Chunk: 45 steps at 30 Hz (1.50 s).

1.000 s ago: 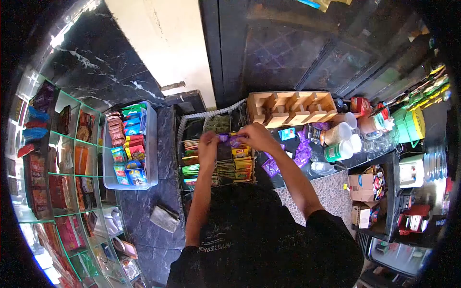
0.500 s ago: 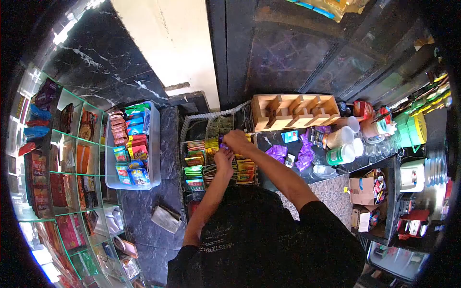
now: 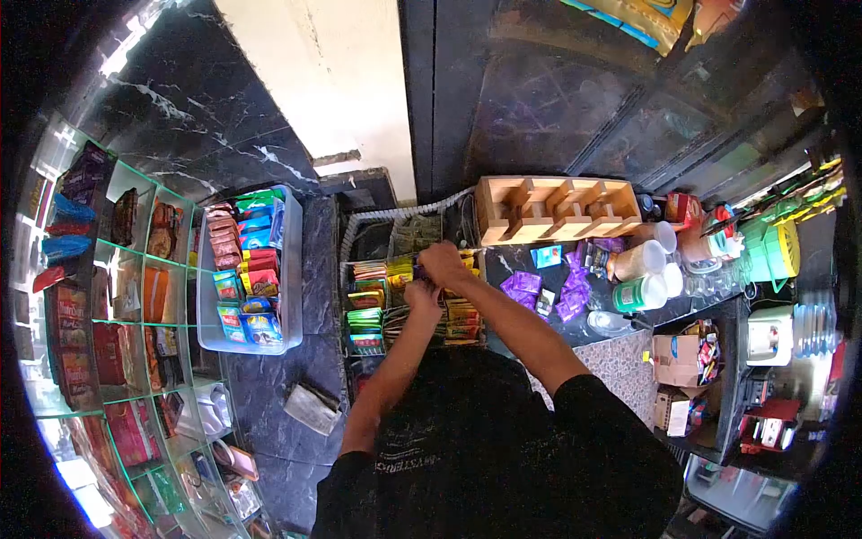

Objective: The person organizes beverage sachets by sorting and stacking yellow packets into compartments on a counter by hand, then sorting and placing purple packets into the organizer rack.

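A divided rack (image 3: 486,310) full of upright sachets stands on the dark counter in front of me. My left hand (image 3: 421,293) and my right hand (image 3: 442,264) meet over its middle, fingers closed round a purple packet (image 3: 418,269) that is mostly hidden by them. Green sachets (image 3: 365,321) fill the rack's left side, and yellow and red ones (image 3: 461,314) its right side. Several purple packets (image 3: 571,289) lie loose on the counter to the right.
A clear plastic bin (image 3: 294,305) of colourful sachets and a folded cloth (image 3: 312,409) are on the left, beside glass shelving (image 3: 135,321). An empty wooden divider box (image 3: 557,211) stands behind; jars (image 3: 639,259) and a cardboard box (image 3: 675,359) are at right.
Both hands came together over the rack's middle from being apart, and the purple packet between them is now mostly covered. The view has shifted slightly.
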Motion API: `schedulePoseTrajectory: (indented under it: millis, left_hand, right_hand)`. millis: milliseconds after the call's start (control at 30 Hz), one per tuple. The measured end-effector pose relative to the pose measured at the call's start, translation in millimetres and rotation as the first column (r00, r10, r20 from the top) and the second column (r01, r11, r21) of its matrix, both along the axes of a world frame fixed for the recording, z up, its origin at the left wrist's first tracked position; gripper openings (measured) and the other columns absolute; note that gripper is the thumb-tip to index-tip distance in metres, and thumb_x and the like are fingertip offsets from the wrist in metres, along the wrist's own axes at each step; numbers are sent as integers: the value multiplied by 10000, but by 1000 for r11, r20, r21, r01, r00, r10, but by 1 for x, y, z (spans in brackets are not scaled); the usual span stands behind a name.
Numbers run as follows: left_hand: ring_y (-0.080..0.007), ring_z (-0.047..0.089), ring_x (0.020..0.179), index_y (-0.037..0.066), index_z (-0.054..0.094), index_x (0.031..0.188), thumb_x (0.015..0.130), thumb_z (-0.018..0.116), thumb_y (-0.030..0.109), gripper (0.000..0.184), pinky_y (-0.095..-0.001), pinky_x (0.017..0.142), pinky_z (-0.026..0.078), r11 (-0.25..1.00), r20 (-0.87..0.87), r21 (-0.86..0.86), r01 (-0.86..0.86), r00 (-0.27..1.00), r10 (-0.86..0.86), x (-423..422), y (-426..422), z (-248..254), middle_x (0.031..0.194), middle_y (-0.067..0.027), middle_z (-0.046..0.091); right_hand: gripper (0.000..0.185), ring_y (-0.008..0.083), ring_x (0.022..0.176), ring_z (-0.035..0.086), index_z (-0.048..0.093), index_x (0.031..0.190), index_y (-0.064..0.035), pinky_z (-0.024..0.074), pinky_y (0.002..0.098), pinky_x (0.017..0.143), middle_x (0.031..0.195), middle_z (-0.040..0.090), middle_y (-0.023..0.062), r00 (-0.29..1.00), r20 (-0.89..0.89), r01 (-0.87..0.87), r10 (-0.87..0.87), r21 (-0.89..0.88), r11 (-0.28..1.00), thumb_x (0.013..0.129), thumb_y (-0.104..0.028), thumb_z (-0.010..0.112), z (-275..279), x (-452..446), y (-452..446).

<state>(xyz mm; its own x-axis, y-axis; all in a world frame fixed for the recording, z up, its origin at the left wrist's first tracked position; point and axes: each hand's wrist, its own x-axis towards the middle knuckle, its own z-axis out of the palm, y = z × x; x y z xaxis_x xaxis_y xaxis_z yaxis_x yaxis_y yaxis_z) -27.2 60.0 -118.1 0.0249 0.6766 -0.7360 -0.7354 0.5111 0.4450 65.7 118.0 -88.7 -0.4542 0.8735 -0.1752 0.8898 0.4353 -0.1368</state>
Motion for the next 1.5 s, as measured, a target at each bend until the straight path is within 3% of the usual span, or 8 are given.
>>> schedulePoseTrajectory:
  millis: [267, 400, 467, 500, 567, 967, 1300, 1500]
  left_hand:
    - [-254, 607, 973, 81, 599, 1084, 949, 449, 176, 223, -419, 879, 502, 991, 49, -26, -133, 990, 134, 10, 11, -30, 1037, -87, 616]
    - [-250, 614, 974, 93, 612, 1091, 938, 446, 153, 233, -420, 885, 501, 989, 75, -20, -147, 986, 148, 14, 8, -6, 1000, -82, 621]
    - [-171, 457, 548, 144, 490, 766, 1012, 368, 265, 300, -336, 544, 435, 977, 35, -99, -190, 980, 194, 20, 14, 5, 630, -9, 473]
    - [-171, 457, 548, 144, 490, 766, 1012, 368, 265, 300, -336, 544, 435, 977, 35, -98, -191, 980, 195, 18, 17, -12, 630, -9, 473]
    - [-272, 612, 998, 73, 615, 1070, 903, 422, 117, 259, -418, 922, 494, 981, 22, -28, -193, 981, 194, 15, 20, -44, 1035, -99, 631]
    - [-272, 607, 998, 57, 586, 1105, 873, 386, 116, 312, -410, 933, 494, 976, 238, 41, -213, 951, 197, 14, 23, -33, 1049, -98, 627]
    - [-280, 611, 952, 38, 556, 1017, 840, 447, 75, 211, -425, 912, 507, 966, 112, -48, -255, 959, 259, 13, 23, -38, 978, -92, 605]
    - [-303, 612, 1003, 24, 535, 1085, 878, 480, 138, 243, -430, 955, 504, 987, 184, -45, -154, 970, 159, 9, 29, -86, 1113, -122, 610]
  right_hand:
    - [133, 403, 824, 703, 741, 853, -46, 569, 506, 741, 842, 703, 226, 948, -278, 165, -156, 9, 986, 753, -108, 679, 18, 10, -1]
    - [271, 360, 959, 681, 757, 1003, -139, 540, 457, 872, 957, 720, 177, 952, -170, 236, -256, -131, 963, 734, -170, 782, 38, 13, 3]
    - [308, 352, 1006, 663, 733, 1057, -127, 543, 463, 869, 989, 712, 162, 944, -228, 231, -238, -58, 971, 758, -188, 774, 38, 15, 3]
    - [308, 352, 1006, 663, 733, 1057, -127, 543, 463, 869, 989, 712, 162, 944, -228, 230, -237, -56, 972, 758, -188, 774, 37, 16, 2]
    - [300, 356, 1014, 657, 716, 1068, -120, 545, 469, 864, 1018, 700, 156, 945, -272, 207, -182, 66, 976, 781, -195, 761, 33, 18, 0]
    - [262, 367, 995, 662, 730, 1031, -102, 543, 484, 854, 990, 711, 169, 946, -233, 232, -227, -7, 973, 772, -136, 737, 22, 20, 4]
    - [298, 346, 988, 683, 726, 1059, -61, 544, 458, 876, 1048, 716, 170, 892, -380, 239, -244, -63, 969, 769, -130, 744, 33, 31, -3]
    - [406, 274, 1084, 677, 697, 1178, -65, 508, 393, 971, 1112, 710, 186, 627, -621, 377, -470, -286, 881, 798, -187, 774, 61, 59, -19]
